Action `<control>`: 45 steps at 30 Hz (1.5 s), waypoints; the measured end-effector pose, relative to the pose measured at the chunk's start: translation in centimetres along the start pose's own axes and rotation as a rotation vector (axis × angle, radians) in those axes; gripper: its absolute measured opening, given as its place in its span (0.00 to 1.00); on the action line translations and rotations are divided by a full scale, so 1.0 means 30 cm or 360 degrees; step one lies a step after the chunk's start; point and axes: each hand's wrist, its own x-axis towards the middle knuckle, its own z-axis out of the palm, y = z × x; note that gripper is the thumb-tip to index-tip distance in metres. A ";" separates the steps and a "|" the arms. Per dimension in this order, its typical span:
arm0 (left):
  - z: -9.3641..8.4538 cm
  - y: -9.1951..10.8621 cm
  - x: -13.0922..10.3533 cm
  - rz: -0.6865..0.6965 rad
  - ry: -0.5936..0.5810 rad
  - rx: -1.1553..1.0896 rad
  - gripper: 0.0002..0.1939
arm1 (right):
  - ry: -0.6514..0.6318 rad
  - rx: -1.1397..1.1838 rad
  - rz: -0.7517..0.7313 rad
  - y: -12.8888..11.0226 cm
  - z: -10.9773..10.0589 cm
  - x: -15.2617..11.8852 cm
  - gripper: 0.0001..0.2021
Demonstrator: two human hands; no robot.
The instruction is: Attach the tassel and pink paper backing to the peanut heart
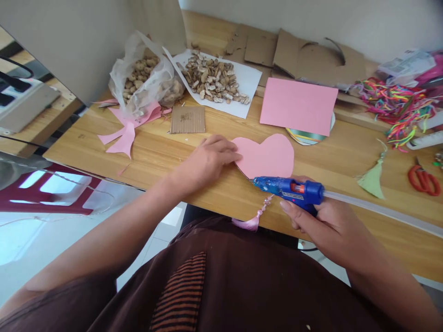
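A pale wooden table (145, 152) stands against a plain wall, its far side crowded with craft stuff: a plastic bag of nut shells (145, 78), more shells heaped on a white sheet (216, 80), torn cardboard pieces (297, 53), a pink paper sheet (298, 106), a tangle of neon cords (398, 103) and red-handled scissors (424, 180) off at the right edge.

From the head camera, the pink paper heart (268, 156) lies flat near the table's front edge. The left hand (207, 159) rests on the table with its fingers spread flat, fingertips pressing the heart's left lobe; it grasps nothing, it only pins the paper. The right hand (323, 221) is clenched round the handle of a blue hot glue gun (289, 189), a finger lying along the trigger side, with the nozzle pointing left and sitting right at the heart's lower edge. A clear glue stick (380, 211) trails out behind the gun. A pink tassel with beads (256, 219) hangs over the table's front edge just beneath the nozzle.

To do this well, I'd say keep the left fingertips away from the nozzle's path, hold the paper flat so it cannot slide, squeeze gently for a small bead, and keep the tip low to avoid strings
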 end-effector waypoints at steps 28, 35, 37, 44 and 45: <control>0.038 0.111 -0.085 0.0340 -0.0277 0.0422 0.26 | 0.0485 0.1895 0.0211 0.119 0.095 0.117 0.13; 0.037 0.161 -0.084 0.0162 -0.0347 0.0541 0.30 | 0.0469 0.1875 0.0159 0.125 0.097 0.118 0.12; 0.011 0.188 -0.080 0.0116 -0.0362 0.0612 0.31 | 0.0465 0.1917 0.0171 0.125 0.099 0.118 0.12; -0.070 0.191 -0.110 0.0019 0.0147 0.0396 0.27 | 0.0449 0.1989 0.0076 0.134 0.110 0.115 0.12; -0.059 0.181 -0.114 0.0016 0.0106 0.0322 0.27 | 0.0461 0.2000 0.0084 0.134 0.110 0.114 0.13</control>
